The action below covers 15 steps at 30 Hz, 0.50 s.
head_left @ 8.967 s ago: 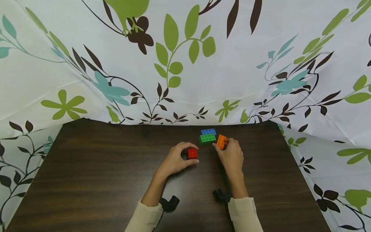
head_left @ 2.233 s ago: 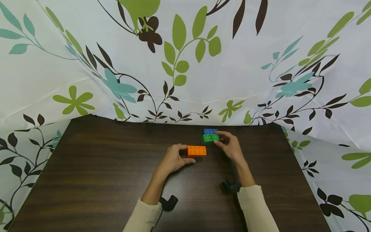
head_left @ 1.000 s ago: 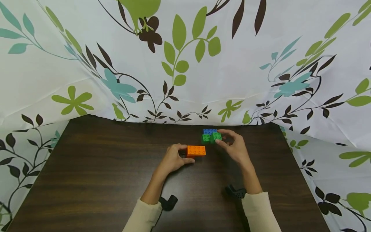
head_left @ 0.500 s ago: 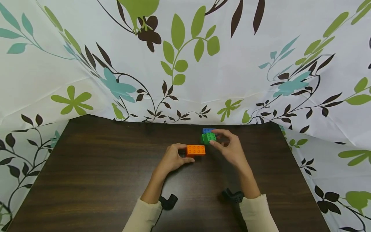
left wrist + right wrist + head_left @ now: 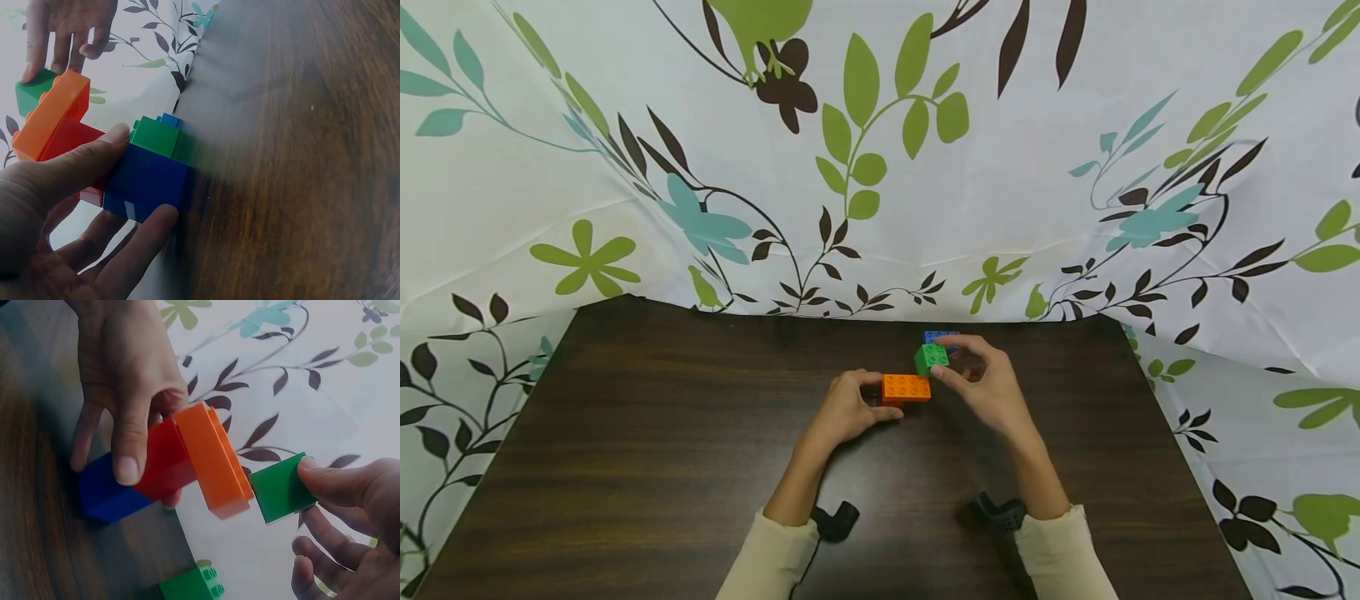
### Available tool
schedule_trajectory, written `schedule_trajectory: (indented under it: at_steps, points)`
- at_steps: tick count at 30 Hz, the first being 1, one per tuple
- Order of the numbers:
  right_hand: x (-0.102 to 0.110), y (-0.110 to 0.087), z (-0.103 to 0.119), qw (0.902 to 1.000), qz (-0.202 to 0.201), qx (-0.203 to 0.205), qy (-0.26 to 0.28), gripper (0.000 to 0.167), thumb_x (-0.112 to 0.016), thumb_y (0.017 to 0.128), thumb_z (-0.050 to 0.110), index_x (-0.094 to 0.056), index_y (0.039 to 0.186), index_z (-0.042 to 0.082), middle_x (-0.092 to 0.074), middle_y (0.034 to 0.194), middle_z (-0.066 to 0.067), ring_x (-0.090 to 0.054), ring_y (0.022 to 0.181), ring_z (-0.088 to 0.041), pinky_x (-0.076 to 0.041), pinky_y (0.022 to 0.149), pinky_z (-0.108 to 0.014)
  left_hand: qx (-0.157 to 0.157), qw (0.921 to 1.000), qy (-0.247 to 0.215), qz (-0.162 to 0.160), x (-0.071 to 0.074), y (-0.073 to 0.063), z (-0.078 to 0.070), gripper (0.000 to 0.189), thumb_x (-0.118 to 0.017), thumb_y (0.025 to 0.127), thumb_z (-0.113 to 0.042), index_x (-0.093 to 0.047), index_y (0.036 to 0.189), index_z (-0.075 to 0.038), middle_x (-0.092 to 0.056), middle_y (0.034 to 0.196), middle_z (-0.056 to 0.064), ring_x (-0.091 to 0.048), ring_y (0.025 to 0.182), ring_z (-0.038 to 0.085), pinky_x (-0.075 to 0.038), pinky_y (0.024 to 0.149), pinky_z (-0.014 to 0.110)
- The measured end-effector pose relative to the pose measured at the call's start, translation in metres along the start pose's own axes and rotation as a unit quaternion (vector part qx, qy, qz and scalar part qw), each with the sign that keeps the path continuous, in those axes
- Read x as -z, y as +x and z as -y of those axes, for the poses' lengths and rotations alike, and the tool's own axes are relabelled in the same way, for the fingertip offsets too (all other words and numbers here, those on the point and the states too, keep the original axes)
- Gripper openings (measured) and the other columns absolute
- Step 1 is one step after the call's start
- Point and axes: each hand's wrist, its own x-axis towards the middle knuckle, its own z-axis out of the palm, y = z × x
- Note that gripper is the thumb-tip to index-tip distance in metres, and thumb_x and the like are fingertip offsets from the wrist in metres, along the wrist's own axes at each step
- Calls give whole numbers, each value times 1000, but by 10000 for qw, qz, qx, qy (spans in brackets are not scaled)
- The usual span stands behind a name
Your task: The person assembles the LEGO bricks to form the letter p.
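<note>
My left hand [image 5: 847,415] grips a stack of toy building bricks. Its blue brick [image 5: 147,181] is lowest, a red brick [image 5: 164,459] sits on that, and a longer orange brick [image 5: 906,388] tops it, jutting out to the right. Between thumb and fingertips, my right hand [image 5: 992,387] pinches a small square green brick [image 5: 931,359]. That brick is off the table, close over the orange brick's right end; whether the two touch I cannot tell. Behind it on the table, a second green brick [image 5: 190,584] shows in both wrist views.
A blue brick [image 5: 940,336] lies near the back edge of the dark wooden table [image 5: 700,458]. White leaf-patterned cloth [image 5: 880,167] hangs directly behind that edge. Each wrist wears a black device, the left device [image 5: 837,522] and the right device [image 5: 997,512].
Orange has gone from my right hand onto the red brick. Since then my right hand has lifted one green brick and carried it left and nearer to the stack. My left hand stays put.
</note>
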Motion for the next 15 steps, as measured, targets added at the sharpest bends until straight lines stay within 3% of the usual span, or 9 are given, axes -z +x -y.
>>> schedule_trajectory:
  at_steps: [8,15]
  points:
    - [-11,-1,8,9995,153,271,24,41,-84,93,7,-73,133,9,-70,129,-14,-62,103,-35,-53,70,-25,-27,10000,46,31,1,-1,0,59,-100,77,-22,-77,126,1,-75,132,20,-67,130,40,-51,115,57]
    - [-21,-4,15,9989,286,348,99,39,-83,94,9,-74,132,8,-70,123,-13,-61,85,-26,-53,63,-26,-114,9999,-73,21,1,-1,0,52,-100,76,-20,-80,121,-3,-77,127,17,-69,126,38,-52,113,56]
